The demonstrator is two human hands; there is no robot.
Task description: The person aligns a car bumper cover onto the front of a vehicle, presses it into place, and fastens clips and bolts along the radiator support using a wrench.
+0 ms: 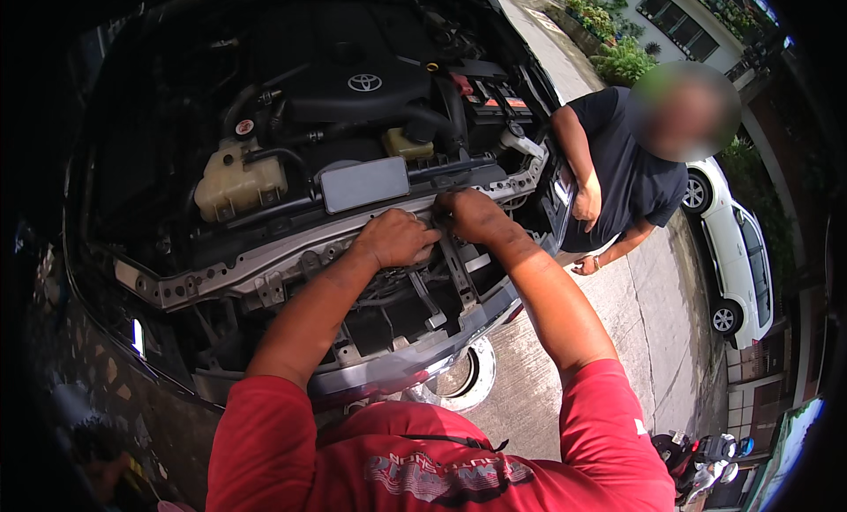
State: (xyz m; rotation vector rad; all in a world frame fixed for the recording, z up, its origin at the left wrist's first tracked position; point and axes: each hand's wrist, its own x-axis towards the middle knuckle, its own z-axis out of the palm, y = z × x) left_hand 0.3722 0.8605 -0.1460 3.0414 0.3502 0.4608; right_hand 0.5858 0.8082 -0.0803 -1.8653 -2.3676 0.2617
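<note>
My left hand (397,238) reaches into the front of an open engine bay, fingers curled at the silver front crossmember (313,234), with a ring on one finger. My right hand (468,214) is just right of it, fingers bent down among the parts at the crossmember; what either hand grips is hidden. A rectangular phone-like object with a pale face (365,184) lies flat just behind my hands. Beneath them are brackets, wiring and a vertical metal brace (462,278).
A black engine cover (322,57), translucent reservoir (238,181) and battery (494,106) fill the bay. A person in a dark shirt (622,194) leans at the vehicle's right corner. A tire (476,375) lies on the concrete. A white car (745,265) and parked motorcycle (706,463) are farther right.
</note>
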